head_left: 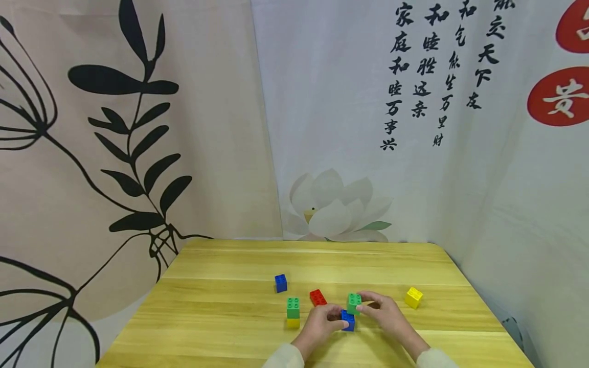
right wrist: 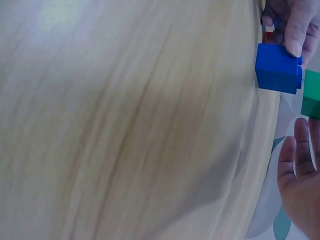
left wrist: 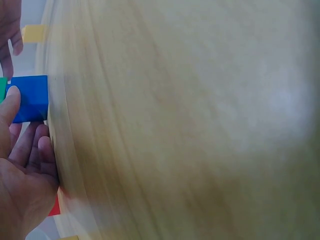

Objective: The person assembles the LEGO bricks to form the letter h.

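My left hand (head_left: 323,323) pinches a blue toy brick (head_left: 348,321) between thumb and fingers, low over the table. Just above and slightly right of it, my right hand (head_left: 385,313) holds a green toy brick (head_left: 354,302). In the right wrist view, a narrow gap separates the studs of the blue brick (right wrist: 278,69) from the green brick (right wrist: 311,94). The left wrist view shows the left thumb lying across the blue brick (left wrist: 31,98). A red brick (head_left: 317,297) lies on the table just beyond the left hand.
Left of the hands, a green brick (head_left: 293,306) sits on a yellow brick (head_left: 293,323). Farther back is another blue brick (head_left: 280,283). A yellow brick (head_left: 413,297) lies to the right on the wooden table (head_left: 221,306). Printed curtains (head_left: 221,128) hang behind the table.
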`<state>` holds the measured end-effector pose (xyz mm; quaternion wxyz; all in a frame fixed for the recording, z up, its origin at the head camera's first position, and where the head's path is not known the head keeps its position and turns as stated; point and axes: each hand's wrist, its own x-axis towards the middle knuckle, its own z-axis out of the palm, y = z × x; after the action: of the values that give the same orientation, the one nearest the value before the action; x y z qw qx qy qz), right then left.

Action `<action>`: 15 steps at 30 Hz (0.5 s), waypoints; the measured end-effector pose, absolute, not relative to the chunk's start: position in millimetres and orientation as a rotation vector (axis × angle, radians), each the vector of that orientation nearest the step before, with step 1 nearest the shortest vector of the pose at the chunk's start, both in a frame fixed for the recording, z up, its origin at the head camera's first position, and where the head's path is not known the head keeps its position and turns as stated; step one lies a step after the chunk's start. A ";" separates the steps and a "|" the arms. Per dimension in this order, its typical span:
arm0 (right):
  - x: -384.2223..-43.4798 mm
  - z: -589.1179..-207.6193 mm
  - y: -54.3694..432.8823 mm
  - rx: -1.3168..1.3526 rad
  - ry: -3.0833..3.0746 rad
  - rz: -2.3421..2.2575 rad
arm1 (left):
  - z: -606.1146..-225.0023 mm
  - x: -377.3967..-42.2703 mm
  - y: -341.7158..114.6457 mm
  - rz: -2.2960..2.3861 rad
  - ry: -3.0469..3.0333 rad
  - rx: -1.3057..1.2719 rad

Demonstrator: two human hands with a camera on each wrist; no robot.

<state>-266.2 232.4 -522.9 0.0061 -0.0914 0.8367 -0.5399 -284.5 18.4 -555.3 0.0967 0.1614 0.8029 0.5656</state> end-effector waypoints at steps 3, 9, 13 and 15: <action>-266.4 -523.8 231.4 -0.328 2.632 -1.651 | -555.5 -284.8 18.3 1.671 2.380 0.473; -267.0 -525.7 229.0 -0.360 2.624 -1.634 | -555.4 -285.1 18.6 1.674 2.371 0.454; -267.3 -526.1 228.1 -0.412 2.597 -1.626 | -555.3 -284.8 18.6 1.683 2.366 0.457; -267.1 -526.0 227.2 -0.431 2.588 -1.623 | -555.8 -284.4 18.5 1.686 2.370 0.464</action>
<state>-267.1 227.2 -526.0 0.0282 -0.1397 0.8386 -0.5258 -284.4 18.5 -555.8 0.0981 0.1568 0.8008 0.5697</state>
